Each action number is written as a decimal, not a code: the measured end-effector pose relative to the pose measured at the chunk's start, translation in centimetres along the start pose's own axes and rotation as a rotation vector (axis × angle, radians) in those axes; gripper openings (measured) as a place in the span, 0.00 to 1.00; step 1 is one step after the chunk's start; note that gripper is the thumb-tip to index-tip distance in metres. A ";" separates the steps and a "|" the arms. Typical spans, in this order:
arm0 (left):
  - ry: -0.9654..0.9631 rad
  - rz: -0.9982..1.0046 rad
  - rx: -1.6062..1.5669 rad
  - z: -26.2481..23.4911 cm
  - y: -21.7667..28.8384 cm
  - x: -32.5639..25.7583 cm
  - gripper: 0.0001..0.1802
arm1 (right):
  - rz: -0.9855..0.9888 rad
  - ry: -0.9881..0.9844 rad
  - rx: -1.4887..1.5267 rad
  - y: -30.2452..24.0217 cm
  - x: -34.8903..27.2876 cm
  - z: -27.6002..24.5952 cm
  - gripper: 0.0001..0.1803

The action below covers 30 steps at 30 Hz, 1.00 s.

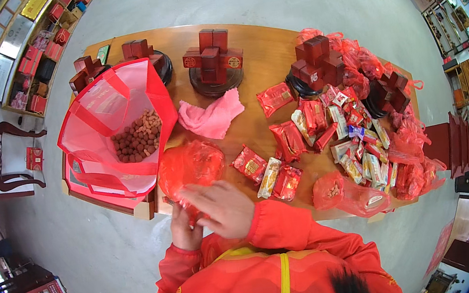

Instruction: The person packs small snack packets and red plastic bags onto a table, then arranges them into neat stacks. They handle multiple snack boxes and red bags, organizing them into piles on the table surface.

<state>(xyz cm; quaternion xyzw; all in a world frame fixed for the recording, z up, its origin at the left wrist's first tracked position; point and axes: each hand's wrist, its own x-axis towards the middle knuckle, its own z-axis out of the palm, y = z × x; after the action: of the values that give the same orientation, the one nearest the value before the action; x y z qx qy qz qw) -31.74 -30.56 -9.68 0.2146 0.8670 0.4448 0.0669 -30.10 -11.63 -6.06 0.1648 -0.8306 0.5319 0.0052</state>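
Note:
A thin red plastic bag (192, 162) bulges at the table's near edge, its neck gathered toward me. My left hand (185, 229) is closed around that gathered part. Over it reaches my right hand (222, 208), slightly blurred, with its fingers together on the same plastic; its fingertips are partly hidden. Just left of the bag stands a red-and-white tote bag (82, 140), open at the top, with brown round nuts (138, 138) inside. Beyond the bag lies a crumpled pink cloth (211, 115). To its right are red snack packets (250, 164) and a white-and-yellow wrapped bar (269, 177).
A pile of wrapped snacks (359, 148) covers the table's right side, beside crumpled red plastic bags (408, 138). A small bag of nuts (330, 189) lies at the near right edge. Dark red wooden block ornaments (213, 60) on round bases stand along the far side.

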 end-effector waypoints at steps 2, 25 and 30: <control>0.067 0.052 0.110 0.4 0.6 -0.7 0.23 | 0.101 0.076 -0.145 1.6 -3.1 -0.2 0.33; -0.377 -0.077 0.074 22.4 -6.6 4.9 0.34 | 0.660 0.736 0.231 20.4 -19.6 5.0 0.53; -0.388 -0.221 0.000 22.7 -10.6 5.9 0.17 | 0.590 0.439 -0.192 11.9 -18.1 0.9 0.36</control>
<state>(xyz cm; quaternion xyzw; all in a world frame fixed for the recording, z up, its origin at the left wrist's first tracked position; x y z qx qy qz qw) -33.35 -16.60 -31.26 0.1997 0.8562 0.3849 0.2809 -16.18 -3.04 -20.21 -0.2007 -0.8676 0.4528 0.0452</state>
